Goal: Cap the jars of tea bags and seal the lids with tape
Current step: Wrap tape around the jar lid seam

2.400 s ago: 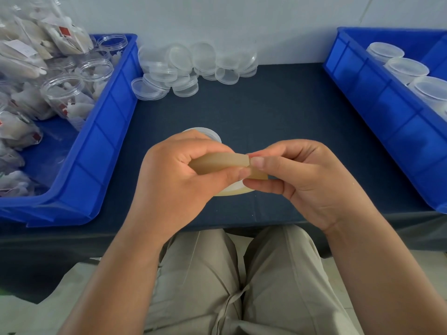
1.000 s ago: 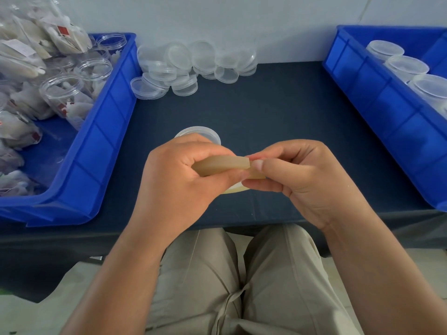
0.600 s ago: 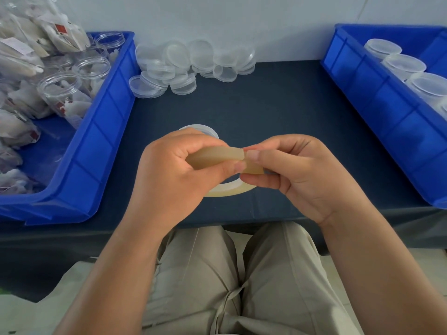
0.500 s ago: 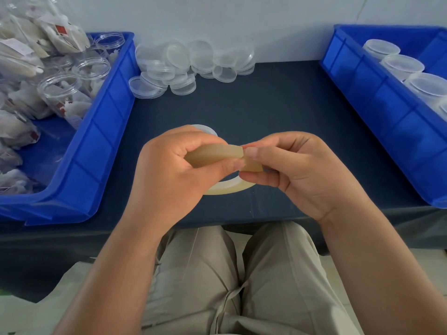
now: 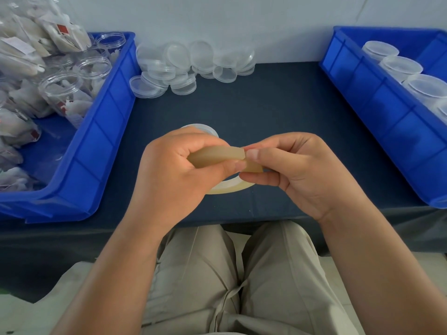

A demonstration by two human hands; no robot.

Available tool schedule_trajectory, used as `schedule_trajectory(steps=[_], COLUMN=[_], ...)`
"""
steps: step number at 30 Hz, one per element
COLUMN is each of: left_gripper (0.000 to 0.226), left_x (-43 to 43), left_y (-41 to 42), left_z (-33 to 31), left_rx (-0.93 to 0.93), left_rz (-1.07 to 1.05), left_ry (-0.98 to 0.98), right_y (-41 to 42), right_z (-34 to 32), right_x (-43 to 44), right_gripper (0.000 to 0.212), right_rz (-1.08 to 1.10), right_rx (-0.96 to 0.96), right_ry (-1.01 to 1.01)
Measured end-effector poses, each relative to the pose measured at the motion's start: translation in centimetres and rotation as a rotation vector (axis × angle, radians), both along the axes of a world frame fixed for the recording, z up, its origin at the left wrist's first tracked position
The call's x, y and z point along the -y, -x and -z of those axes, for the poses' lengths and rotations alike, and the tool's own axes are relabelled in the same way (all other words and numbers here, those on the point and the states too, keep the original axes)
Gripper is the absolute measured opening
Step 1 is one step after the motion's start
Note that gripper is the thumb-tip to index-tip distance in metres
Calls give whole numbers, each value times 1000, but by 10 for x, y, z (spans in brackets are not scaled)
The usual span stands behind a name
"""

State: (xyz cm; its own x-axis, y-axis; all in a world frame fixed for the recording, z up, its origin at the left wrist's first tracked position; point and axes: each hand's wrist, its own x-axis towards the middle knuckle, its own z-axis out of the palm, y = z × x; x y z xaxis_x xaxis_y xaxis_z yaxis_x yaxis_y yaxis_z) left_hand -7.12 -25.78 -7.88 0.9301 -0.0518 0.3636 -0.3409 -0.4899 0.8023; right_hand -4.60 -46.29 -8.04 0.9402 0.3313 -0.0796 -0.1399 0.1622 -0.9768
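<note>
Raised slightly since moments earlier, the translucent beige tape roll [image 5: 215,155] sat clamped in your left hand [image 5: 174,176] while your right hand [image 5: 298,176] pinched its rim, apparently hunting the loose end, near the capped clear jar [image 5: 201,128].

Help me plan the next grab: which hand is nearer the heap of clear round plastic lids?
Left. The left hand sits straight in front of the heap of lids; the right hand is farther off to its right.

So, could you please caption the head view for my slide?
Left hand and right hand hold a tape roll above the table, a jar behind them.
</note>
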Motion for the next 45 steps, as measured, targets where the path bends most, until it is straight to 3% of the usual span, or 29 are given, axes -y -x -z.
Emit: schedule_trajectory(steps=[12,22,27,45], left_gripper=[12,12,10,13], left_x=[-1,-1,0,-1], left_y=[1,0,-1,-1], left_z=[-1,0,-1,2], left_rx=[9,-20,-14,-15], left_rz=[0,0,-8,8], left_ry=[-23,-14,-29,-32], right_y=[0,-2,-2,-2], right_z=[3,4,5,6], right_x=[1,5,2,3], right_gripper=[6,18,9,9], right_rz=[-56,-66,-64,-56], right_rx=[-55,-60,-72,-100], right_ry=[-80,-91,-97,-95])
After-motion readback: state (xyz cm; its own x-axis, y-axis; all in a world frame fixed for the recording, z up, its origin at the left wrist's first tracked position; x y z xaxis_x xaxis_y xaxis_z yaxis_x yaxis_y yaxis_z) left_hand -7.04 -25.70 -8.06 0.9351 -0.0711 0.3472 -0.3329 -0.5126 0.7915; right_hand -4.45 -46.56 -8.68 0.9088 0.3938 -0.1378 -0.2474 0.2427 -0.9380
